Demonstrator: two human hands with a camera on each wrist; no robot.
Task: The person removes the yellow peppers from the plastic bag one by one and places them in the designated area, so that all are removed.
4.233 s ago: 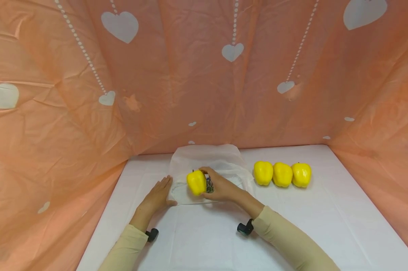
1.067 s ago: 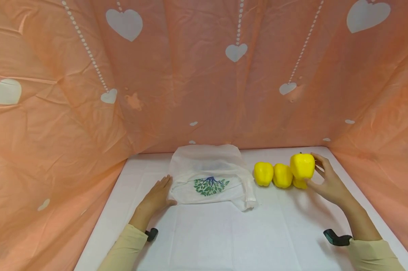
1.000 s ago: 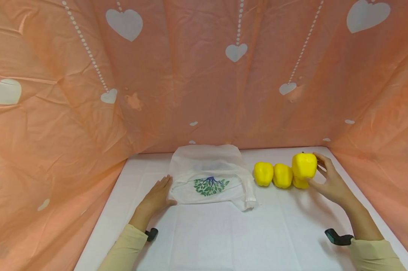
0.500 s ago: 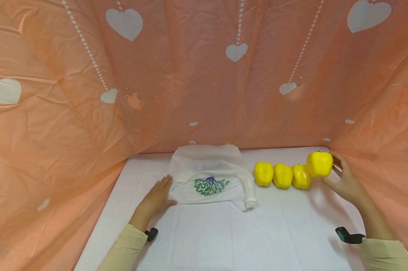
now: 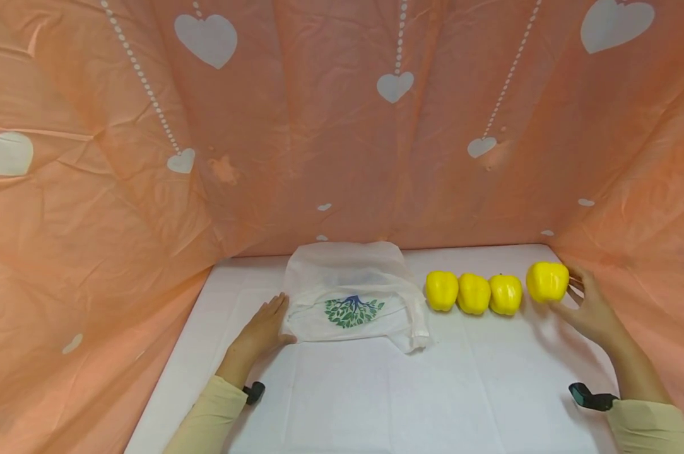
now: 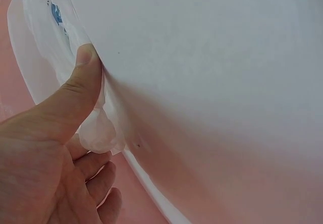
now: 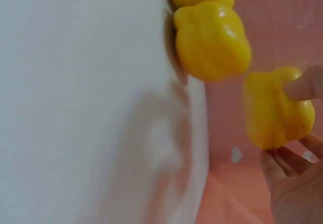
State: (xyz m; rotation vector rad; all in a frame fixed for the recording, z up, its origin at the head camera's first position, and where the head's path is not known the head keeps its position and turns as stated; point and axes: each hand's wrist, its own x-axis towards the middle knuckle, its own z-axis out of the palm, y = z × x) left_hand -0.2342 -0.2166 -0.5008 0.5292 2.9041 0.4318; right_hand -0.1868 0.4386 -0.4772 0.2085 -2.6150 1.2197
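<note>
In the head view my right hand [image 5: 589, 309] holds a yellow bell pepper [image 5: 548, 282] a little above the table, right of a row of three more. The right wrist view shows the thumb on one side of this bell pepper [image 7: 275, 108] and fingertips on another. The row's right-hand bell pepper [image 5: 505, 294] is nearest to it, with a narrow gap between. My left hand [image 5: 262, 328] rests at the left edge of a flat white bag [image 5: 342, 265] printed with a green and blue tree. Its thumb [image 6: 83, 77] lies along the bag's edge in the left wrist view.
Two other yellow bell peppers [image 5: 441, 291] stand touching in the row, right of the bag. A white cloth covers the table [image 5: 376, 403]. An orange-pink curtain with white hearts [image 5: 319, 126] hangs close behind and along both sides.
Earlier my right hand was over the bag with the bell pepper. It has since carried it right, over the row to its far right end, and lowered it slightly. My left hand stays put.
</note>
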